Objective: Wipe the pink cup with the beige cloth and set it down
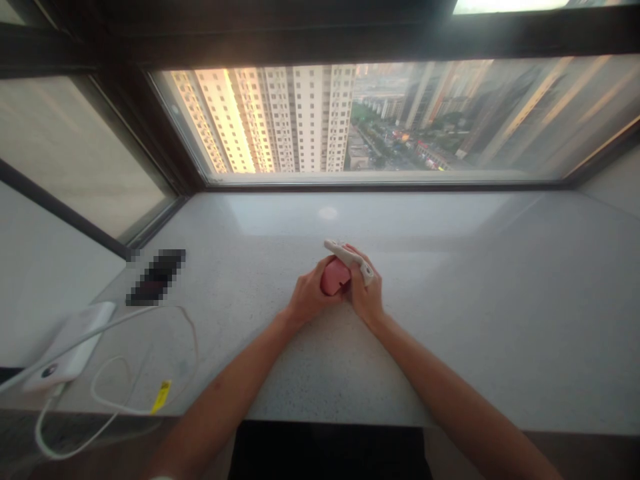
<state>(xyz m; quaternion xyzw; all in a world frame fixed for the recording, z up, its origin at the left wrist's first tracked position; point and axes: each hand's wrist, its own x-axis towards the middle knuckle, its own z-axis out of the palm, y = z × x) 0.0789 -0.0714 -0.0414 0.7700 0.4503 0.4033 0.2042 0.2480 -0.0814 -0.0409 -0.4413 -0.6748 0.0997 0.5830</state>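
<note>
- The pink object [335,277], rounded with a small dark notch near its lower right, is between the two hands, above the middle of the pale sill.
- The left hand [307,293] grasps it, thumb and fingers curled round its left side.
- Beside it, on the right, is the off-white piece [346,253], long and narrow, slanting down to the right, with an opening near its lower end.
- The right hand [369,293] grips this piece, its thumb on the near side and its fingers beyond; whether these fingers also bear on the pink object cannot be told.
- The handling appears to be under way: both things are in hand and neither has been let go. Whether they are joined or merely close together is hidden by the fingers, so how much is left cannot be judged further.
- Around the hands lies the speckled sill [475,320]; both forearms reach in over its near edge.
- To the left lie a pixelated dark item [156,277], a white box-like device [80,343] and a looping white cable [60,457] with a yellow tag [161,397].
- Beyond the sill, a dark window frame [173,127] surrounds glass that looks out on tall buildings [310,120] and a street far below.
</note>
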